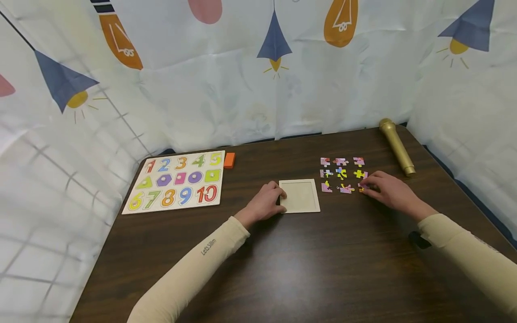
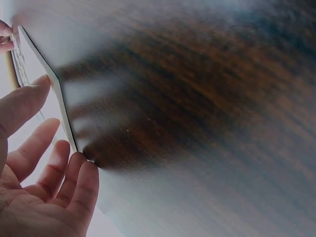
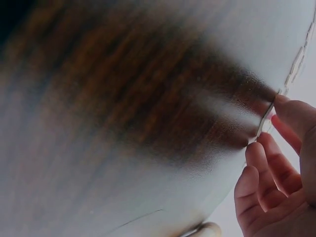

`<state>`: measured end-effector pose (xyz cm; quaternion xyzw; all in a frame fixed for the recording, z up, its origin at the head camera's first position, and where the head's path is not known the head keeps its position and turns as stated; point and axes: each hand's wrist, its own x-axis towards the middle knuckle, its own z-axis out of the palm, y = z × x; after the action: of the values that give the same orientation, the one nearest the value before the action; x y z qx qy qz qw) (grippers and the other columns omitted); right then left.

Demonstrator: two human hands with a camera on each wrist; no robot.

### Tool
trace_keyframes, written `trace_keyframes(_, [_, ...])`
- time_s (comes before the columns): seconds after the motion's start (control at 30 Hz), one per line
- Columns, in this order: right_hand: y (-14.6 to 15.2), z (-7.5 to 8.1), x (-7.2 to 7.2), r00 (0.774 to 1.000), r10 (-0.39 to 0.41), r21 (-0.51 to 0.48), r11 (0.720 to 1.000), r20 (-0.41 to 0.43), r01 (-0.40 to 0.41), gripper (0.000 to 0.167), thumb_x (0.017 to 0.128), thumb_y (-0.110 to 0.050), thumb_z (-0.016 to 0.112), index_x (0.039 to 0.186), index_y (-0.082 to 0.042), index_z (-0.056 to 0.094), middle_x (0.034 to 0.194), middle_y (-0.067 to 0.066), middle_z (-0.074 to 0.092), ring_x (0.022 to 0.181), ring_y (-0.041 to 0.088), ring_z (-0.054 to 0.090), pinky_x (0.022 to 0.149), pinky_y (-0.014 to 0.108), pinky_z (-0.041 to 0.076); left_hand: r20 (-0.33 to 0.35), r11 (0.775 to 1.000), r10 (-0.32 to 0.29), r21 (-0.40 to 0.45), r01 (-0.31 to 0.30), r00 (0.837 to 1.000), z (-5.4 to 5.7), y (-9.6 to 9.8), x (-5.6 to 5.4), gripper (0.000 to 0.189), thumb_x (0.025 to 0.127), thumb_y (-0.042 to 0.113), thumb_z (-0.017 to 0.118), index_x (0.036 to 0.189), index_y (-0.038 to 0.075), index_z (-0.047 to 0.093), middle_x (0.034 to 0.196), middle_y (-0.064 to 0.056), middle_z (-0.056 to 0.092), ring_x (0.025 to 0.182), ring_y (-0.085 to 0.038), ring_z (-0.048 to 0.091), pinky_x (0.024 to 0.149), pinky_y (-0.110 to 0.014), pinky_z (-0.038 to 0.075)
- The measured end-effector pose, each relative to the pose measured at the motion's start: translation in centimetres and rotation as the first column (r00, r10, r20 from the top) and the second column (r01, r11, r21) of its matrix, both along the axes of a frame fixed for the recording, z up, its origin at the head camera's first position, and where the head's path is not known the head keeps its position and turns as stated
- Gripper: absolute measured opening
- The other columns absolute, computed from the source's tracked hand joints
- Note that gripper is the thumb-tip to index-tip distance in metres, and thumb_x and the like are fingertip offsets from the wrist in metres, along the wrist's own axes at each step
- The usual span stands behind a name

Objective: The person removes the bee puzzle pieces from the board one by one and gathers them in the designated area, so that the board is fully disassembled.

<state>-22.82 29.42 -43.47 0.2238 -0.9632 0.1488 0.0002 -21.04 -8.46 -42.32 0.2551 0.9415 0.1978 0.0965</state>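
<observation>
A square cream puzzle frame (image 1: 316,197) lies flat on the dark wooden table. My left hand (image 1: 264,202) touches its left edge, the thumb at the near corner and the relaxed fingers along the side; the left wrist view shows the frame's thin edge (image 2: 60,94) by the fingertips. Right of the frame, small pink and yellow jigsaw pieces (image 1: 341,173) are laid out in spaced rows. At the near right corner of these rows, my right hand (image 1: 389,192) pinches a jigsaw piece (image 1: 361,190) between thumb and fingers, which partly cover it.
At the left lies a number and shape peg board (image 1: 171,181), with an orange block (image 1: 229,160) by its far right corner. A gold microphone (image 1: 397,148) lies at the back right. Printed curtains (image 1: 242,98) hang behind the table and at its sides.
</observation>
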Motion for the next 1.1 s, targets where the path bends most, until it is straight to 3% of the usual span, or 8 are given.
trace_keyframes(0.43, [-0.1, 0.3, -0.8, 1.000, -0.007, -0.012, 1.000, 0.006, 0.007, 0.024, 0.092, -0.019, 0.068, 0.110, -0.003, 0.069, 0.110, 0.017, 0.061, 0.093, 0.030, 0.061, 0.081, 0.052, 0.049, -0.026, 1.000, 0.012, -0.009, -0.012, 1.000, 0.0, 0.0, -0.1, 0.036, 0.087, 0.020, 0.075, 0.117, 0.003, 0.065, 0.115, -0.014, 0.052, 0.103, -0.028, 0.048, 0.091, -0.037, 0.043])
trace_keyframes(0.7, [-1.2, 3.0, -2.4, 0.999, -0.041, -0.133, 0.990, -0.017, 0.038, 0.033, 0.095, -0.020, 0.065, 0.119, 0.002, 0.064, 0.115, 0.023, 0.059, 0.095, 0.034, 0.059, 0.079, 0.052, 0.048, -0.093, 0.994, 0.108, 0.013, -0.107, 0.990, 1.4, -1.6, -1.3, 0.037, 0.092, 0.020, 0.070, 0.124, 0.004, 0.061, 0.115, -0.013, 0.053, 0.100, -0.024, 0.053, 0.089, -0.037, 0.047])
trace_keyframes(0.87, [-2.4, 4.1, -3.3, 0.994, -0.108, -0.250, 0.963, -0.028, 0.098, 0.037, 0.097, -0.028, 0.061, 0.123, -0.001, 0.063, 0.117, 0.021, 0.058, 0.094, 0.032, 0.056, 0.077, 0.050, 0.044, -0.131, 0.974, 0.225, 0.023, -0.224, 0.965, 2.7, -2.8, -2.7, 0.039, 0.095, 0.024, 0.065, 0.128, 0.005, 0.058, 0.121, -0.012, 0.053, 0.106, -0.024, 0.055, 0.094, -0.037, 0.046])
trace_keyframes(0.97, [-3.2, 4.2, -3.7, 0.984, -0.173, -0.324, 0.929, 0.051, 0.180, 0.039, 0.100, -0.029, 0.055, 0.128, -0.002, 0.059, 0.123, 0.021, 0.054, 0.100, 0.034, 0.054, 0.081, 0.053, 0.044, -0.175, 0.958, 0.286, 0.051, -0.281, 0.942, 3.1, -3.1, -4.0, 0.038, 0.099, 0.026, 0.059, 0.130, 0.004, 0.056, 0.126, -0.013, 0.053, 0.111, -0.025, 0.055, 0.097, -0.039, 0.045])
trace_keyframes(1.1, [-4.9, 4.2, -4.4, 0.963, -0.235, -0.350, 0.898, 0.134, 0.268, 0.043, 0.106, -0.027, 0.038, 0.136, 0.001, 0.051, 0.130, 0.026, 0.048, 0.098, 0.037, 0.048, 0.083, 0.054, 0.040, -0.244, 0.935, 0.354, 0.078, -0.345, 0.903, 3.1, -3.5, -6.0, 0.036, 0.104, 0.026, 0.046, 0.131, 0.004, 0.054, 0.131, -0.013, 0.053, 0.117, -0.026, 0.054, 0.099, -0.040, 0.044])
